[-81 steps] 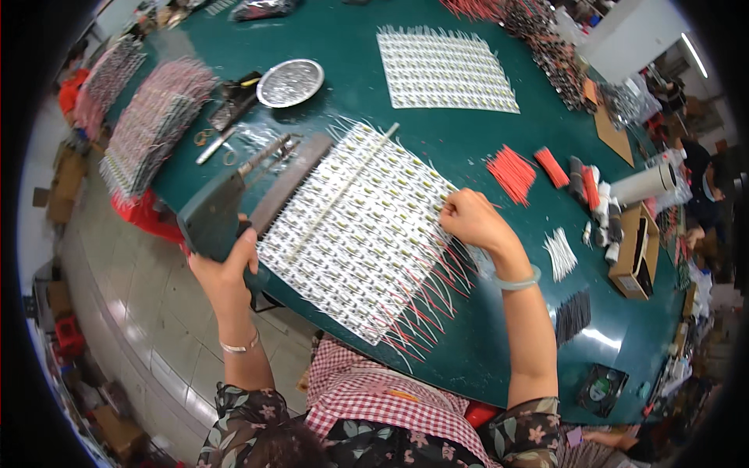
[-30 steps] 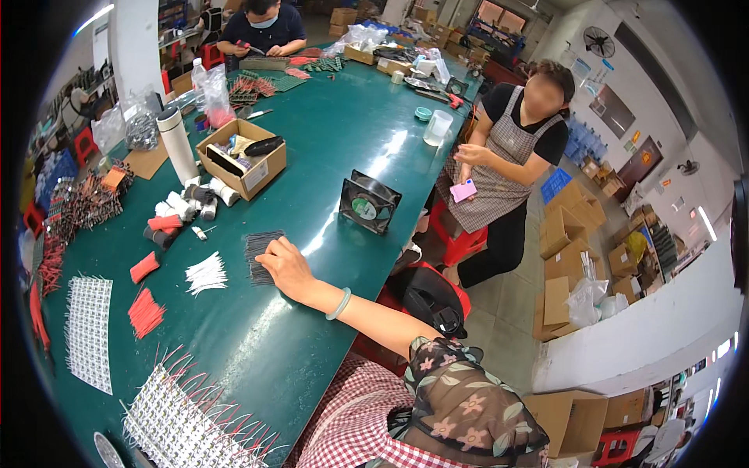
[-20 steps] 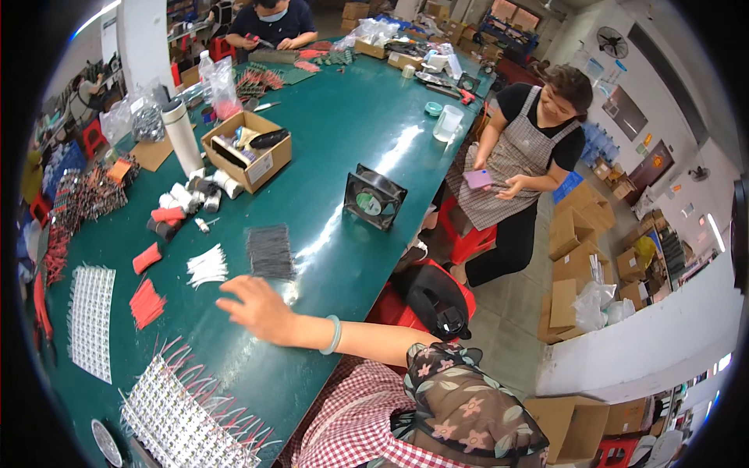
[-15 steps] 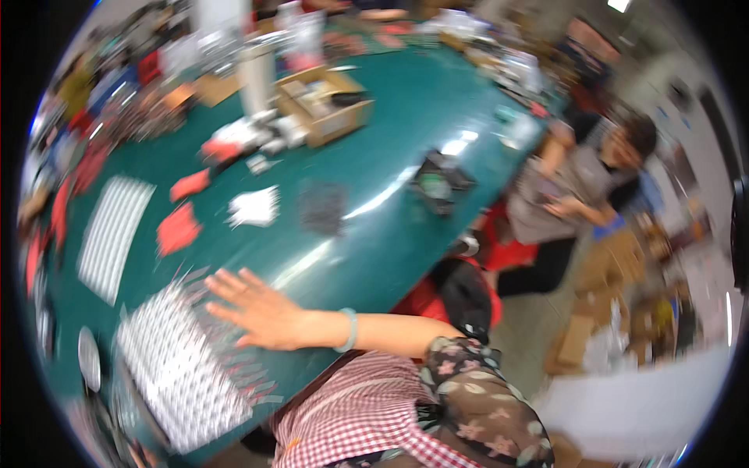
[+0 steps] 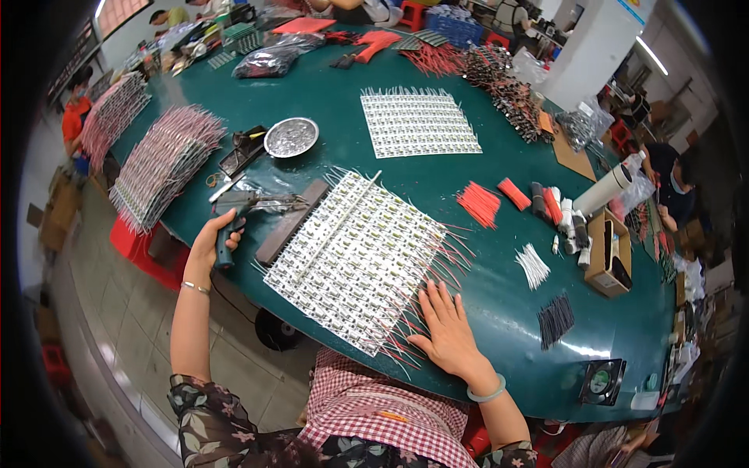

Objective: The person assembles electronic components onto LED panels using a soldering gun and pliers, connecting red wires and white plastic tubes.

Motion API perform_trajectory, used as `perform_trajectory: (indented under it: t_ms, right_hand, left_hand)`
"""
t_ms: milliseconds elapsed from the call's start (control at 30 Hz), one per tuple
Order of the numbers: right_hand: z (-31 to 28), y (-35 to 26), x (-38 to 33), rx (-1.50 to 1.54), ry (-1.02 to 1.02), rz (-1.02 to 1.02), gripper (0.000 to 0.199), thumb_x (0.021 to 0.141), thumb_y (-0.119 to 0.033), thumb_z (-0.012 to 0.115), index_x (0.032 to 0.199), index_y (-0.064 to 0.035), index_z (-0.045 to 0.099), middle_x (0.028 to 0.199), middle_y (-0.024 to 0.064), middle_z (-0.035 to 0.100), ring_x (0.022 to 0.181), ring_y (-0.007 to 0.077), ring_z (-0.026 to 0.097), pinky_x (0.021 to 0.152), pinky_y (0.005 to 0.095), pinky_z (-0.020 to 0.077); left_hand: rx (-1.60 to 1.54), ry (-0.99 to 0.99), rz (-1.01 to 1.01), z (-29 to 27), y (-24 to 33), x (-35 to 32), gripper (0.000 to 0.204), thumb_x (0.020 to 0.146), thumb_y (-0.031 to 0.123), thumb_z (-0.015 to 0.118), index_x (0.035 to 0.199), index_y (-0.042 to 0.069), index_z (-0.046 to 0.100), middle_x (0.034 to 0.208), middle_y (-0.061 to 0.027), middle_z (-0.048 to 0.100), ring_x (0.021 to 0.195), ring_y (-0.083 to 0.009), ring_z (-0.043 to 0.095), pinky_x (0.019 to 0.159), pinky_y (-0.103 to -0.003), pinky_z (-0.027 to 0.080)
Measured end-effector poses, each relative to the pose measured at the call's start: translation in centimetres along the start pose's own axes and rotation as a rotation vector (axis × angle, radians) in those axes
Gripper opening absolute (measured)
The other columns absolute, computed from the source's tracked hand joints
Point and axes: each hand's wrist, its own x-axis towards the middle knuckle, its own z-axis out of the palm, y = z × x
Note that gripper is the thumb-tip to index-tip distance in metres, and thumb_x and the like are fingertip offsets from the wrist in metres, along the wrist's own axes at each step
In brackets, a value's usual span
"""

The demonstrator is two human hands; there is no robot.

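In front of me lies a large white panel of small circuit boards (image 5: 351, 257), with red and white wires along its right edge. My right hand (image 5: 449, 329) rests flat with fingers spread at these wires, by the panel's near right corner. At the table's left edge my left hand (image 5: 216, 238) is closed round the dark teal grip of what looks like a soldering gun (image 5: 224, 251). Its metal front points right, toward a dark bar (image 5: 292, 222) along the panel's left edge. A thin pale strip (image 5: 343, 221) lies across the boards.
A round metal dish (image 5: 291, 138) stands beyond the bar. Stacks of wired panels (image 5: 168, 164) are at left, another panel (image 5: 421, 123) farther back. Bundles of red wires (image 5: 478, 204), white wires (image 5: 532, 265) and black wires (image 5: 555, 321) lie right, near a cardboard box (image 5: 608, 257).
The view has swung left and is sharper. My left hand, out of view before, now shows with the soldering gun. My right hand stays spread by the panel's wires.
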Motion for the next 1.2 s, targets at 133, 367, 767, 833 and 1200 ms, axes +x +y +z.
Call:
perform_trajectory:
  t_ms: [133,367,767,833,1200]
  right_hand:
    - [-1.7,-0.9,1.4,-0.052,0.097,-0.051,0.084,0.092,-0.054,0.057,0.156,-0.0076,0.028,0.164,0.018,0.019,0.152,0.0367,0.015,0.121,0.055,0.0137]
    - [1.4,-1.4,3.9,-0.056,0.069,-0.099,0.084,0.093,-0.057,0.055,0.156,-0.0086,0.028,0.163,0.0194,0.021,0.151,0.0364,0.017,0.12,0.0564,0.0153]
    - [1.7,-0.7,0.0,-0.05,0.061,-0.003,0.088,0.094,-0.06,0.051,0.156,-0.0047,0.025,0.163,0.0186,0.02,0.152,0.0338,0.017,0.12,0.0568,0.0142]
    - [1.7,-0.6,-1.0,-0.037,0.053,0.017,0.087,0.094,-0.059,0.052,0.157,-0.0046,0.024,0.163,0.0185,0.019,0.152,0.0337,0.017,0.12,0.057,0.0136]
    - [-0.2,-1.9,-3.2,0.156,0.088,0.019,0.083,0.094,-0.038,0.063,0.157,-0.0037,0.021,0.164,0.0214,0.011,0.151,0.0435,0.008,0.118,0.0618,0.0093]
  left_hand:
    - [0.141,0.007,0.028,1.9,0.6,0.3,0.036,0.095,0.028,0.069,0.099,-0.006,0.061,0.079,-0.0096,0.061,0.055,-0.0106,0.059,0.041,-0.019,0.046]
    - [1.477,0.539,0.438,5.1,1.2,-1.0,0.036,0.089,0.03,0.072,0.094,-0.004,0.062,0.078,-0.0168,0.067,0.069,-0.031,0.066,0.062,-0.039,0.055]
    - [1.685,0.093,1.007,15.2,-10.6,-4.8,0.023,0.088,0.019,0.069,0.095,0.0,0.058,0.083,-0.0173,0.064,0.079,-0.0371,0.064,0.07,-0.046,0.051]
    - [1.715,0.074,0.961,15.2,-11.0,-4.1,0.02,0.089,0.018,0.067,0.094,0.001,0.057,0.083,-0.0174,0.065,0.08,-0.0372,0.064,0.069,-0.046,0.051]
    - [1.606,0.401,0.972,12.5,-9.6,-10.9,0.007,0.097,0.009,0.054,0.096,0.002,0.053,0.076,-0.0191,0.064,0.065,-0.0376,0.065,0.059,-0.044,0.049]
